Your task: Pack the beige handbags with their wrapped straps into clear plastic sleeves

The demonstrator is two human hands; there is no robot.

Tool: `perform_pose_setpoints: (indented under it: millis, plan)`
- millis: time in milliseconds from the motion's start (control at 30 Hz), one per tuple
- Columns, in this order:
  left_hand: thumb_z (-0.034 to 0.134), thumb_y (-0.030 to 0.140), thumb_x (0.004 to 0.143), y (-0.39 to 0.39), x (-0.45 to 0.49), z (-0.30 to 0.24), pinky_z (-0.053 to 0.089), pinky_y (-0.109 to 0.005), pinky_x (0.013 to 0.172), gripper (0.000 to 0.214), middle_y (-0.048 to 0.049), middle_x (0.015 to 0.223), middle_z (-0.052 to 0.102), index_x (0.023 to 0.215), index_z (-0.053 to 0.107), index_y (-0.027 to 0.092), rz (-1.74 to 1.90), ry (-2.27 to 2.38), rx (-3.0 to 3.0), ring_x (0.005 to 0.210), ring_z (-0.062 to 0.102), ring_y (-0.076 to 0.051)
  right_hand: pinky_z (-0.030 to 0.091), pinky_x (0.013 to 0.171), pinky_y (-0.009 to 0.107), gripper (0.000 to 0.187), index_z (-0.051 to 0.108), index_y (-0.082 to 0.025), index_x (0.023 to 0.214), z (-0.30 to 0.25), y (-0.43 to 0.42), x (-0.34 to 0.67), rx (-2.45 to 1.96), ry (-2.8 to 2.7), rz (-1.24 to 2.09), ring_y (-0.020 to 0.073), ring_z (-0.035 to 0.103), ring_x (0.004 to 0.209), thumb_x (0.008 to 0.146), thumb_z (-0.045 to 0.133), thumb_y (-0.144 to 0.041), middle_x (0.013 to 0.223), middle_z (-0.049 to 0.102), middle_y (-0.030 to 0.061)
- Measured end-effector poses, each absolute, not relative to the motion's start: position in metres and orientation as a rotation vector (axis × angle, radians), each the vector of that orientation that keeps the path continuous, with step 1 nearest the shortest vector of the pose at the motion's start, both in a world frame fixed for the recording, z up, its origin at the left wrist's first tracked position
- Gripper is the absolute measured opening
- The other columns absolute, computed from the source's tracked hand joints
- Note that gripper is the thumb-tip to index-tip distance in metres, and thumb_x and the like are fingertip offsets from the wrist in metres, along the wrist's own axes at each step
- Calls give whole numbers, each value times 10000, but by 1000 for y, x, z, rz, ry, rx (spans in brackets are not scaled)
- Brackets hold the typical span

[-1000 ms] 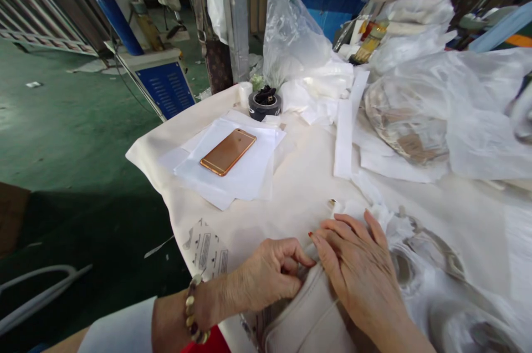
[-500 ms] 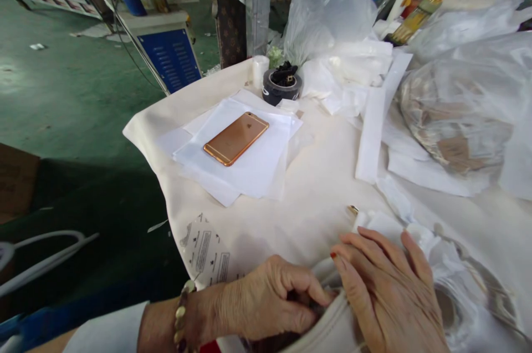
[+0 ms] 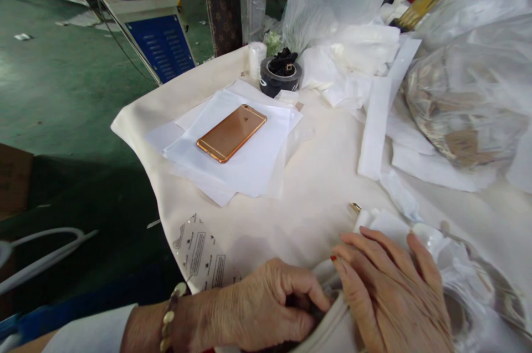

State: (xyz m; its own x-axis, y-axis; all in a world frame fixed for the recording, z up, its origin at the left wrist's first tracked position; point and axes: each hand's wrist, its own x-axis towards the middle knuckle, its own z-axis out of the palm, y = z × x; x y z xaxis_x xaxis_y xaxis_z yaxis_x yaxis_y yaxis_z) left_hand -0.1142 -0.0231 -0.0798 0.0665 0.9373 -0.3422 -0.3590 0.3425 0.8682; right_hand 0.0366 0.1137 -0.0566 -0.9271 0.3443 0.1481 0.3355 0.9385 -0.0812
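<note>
At the bottom of the view lies a cream, leather-like bag [image 3: 328, 331] with a stitched, curved edge; most of it is cut off or under my hands. My left hand [image 3: 270, 303], with a beaded bracelet at the wrist, is closed, its bent fingers and thumb pinching at the bag's open edge. The fingertips are partly hidden there. My right hand [image 3: 390, 292] rests flat over the bag's other side, fingers stretched out and thumb along the edge. Just beyond it is a small gold metal piece [image 3: 355, 207]. White wrapping and a roll [image 3: 457, 308] sit right of this hand.
A gold phone [image 3: 233, 132] lies on white sheets [image 3: 266, 175] on the cream-covered table [image 3: 320, 175]. Behind are black tape [image 3: 276, 82] and a white roll [image 3: 256, 59]. Plastic-bagged goods [image 3: 469, 103] crowd the right. The table's left edge drops to green floor [image 3: 83, 98].
The view has shifted slightly, so the table things appear a little further left and higher. Both hands keep nearly the same pose on the bag.
</note>
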Motion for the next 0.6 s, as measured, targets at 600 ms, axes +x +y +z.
perform_pose_setpoints:
  millis: [600]
  plan:
    - [517, 502, 770, -25, -101, -82, 346, -288, 635, 302, 2, 669, 527, 888, 498, 224, 804, 1745, 1181, 664, 536, -202, 172, 1142, 433, 241, 652, -216, 748, -55, 89, 4, -896, -2695, 141, 172, 557, 992, 919, 494, -278, 782, 660, -22]
